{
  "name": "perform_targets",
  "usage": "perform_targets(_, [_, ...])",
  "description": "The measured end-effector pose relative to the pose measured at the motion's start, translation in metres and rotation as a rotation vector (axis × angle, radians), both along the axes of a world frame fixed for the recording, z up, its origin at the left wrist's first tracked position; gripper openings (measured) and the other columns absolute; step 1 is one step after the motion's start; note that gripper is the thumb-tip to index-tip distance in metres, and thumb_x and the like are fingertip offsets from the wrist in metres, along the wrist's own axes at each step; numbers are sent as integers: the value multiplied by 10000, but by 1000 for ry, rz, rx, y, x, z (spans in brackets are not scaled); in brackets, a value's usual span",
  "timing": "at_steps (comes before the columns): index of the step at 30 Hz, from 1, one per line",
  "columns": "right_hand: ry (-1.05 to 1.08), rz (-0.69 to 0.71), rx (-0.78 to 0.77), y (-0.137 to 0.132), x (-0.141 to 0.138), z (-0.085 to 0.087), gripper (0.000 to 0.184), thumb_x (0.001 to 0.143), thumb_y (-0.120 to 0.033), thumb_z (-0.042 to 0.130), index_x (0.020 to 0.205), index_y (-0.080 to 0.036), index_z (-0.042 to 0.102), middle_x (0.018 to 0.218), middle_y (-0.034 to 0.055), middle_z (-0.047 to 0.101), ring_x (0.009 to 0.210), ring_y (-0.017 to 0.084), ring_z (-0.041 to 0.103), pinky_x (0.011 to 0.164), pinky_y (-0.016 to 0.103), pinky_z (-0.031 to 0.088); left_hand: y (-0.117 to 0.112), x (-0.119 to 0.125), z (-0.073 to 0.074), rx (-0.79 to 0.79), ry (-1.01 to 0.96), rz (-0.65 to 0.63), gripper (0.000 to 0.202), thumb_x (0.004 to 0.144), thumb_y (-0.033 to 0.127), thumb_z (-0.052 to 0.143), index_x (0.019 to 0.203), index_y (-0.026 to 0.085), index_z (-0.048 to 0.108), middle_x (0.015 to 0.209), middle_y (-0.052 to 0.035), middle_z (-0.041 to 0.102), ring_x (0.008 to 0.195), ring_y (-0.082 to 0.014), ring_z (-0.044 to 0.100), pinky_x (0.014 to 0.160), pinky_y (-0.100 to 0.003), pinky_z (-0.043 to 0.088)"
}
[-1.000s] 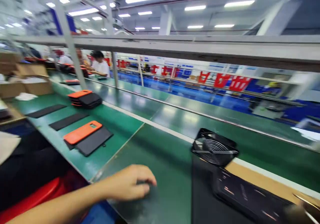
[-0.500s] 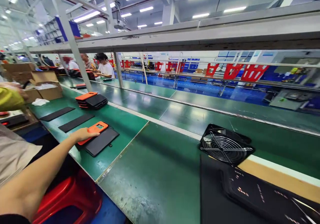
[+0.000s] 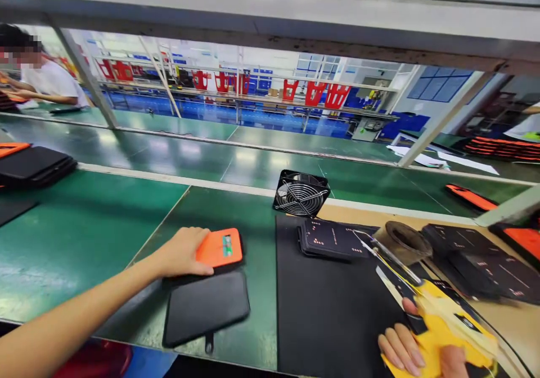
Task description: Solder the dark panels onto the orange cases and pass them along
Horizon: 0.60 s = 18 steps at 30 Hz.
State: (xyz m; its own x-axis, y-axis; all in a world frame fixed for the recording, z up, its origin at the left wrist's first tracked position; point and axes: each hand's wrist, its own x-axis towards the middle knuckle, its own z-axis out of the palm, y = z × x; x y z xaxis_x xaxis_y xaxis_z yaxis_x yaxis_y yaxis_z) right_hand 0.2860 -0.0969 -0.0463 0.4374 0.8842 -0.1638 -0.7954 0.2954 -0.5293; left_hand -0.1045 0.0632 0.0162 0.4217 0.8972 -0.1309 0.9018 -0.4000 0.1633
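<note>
Apparently unfinished — orange rectangular case (image 3: 220, 248) off flat black mat (image 3: 324, 310).
Left hand (image 3: 182, 252) clamps it; right hand (image 3: 403, 347) grips yellow pistol-shaped tool (image 3: 455, 319).

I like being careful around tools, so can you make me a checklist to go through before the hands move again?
1. Left hand has a hold on the orange case: ok.
2. Right hand grips the yellow tool: ok.
3. Left hand is away from the tool's metal barrel: ok, well apart.
4. Orange case is off the black mat: ok, beside it.
5. Tool's tip is off the black panels: cannot tell, they are too close in the picture.
6. Tool is cool: cannot tell.
</note>
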Motion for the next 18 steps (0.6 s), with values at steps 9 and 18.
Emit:
perform_targets(9, [-175, 114, 51, 0, 5, 7, 530, 716, -494, 772, 1107, -183, 596, 503, -67, 379, 433, 110, 154, 411, 217, 321, -21, 51, -8, -41, -72, -344, 819, 614, 580, 702, 1278, 176, 444, 1270, -138, 485, 1113, -317, 451, 973, -429, 310])
perform_targets(18, [-151, 119, 39, -1, 5, 9, 523, 681, -492, 798, 1086, -226, 600, 503, -58, 389, 420, 120, 207, 404, 239, 316, -37, 64, 0, 15, -29, -311, 204, 849, 329, 522, 752, 160, 582, 914, -62, 564, 853, -205, 494, 777, -333, 367])
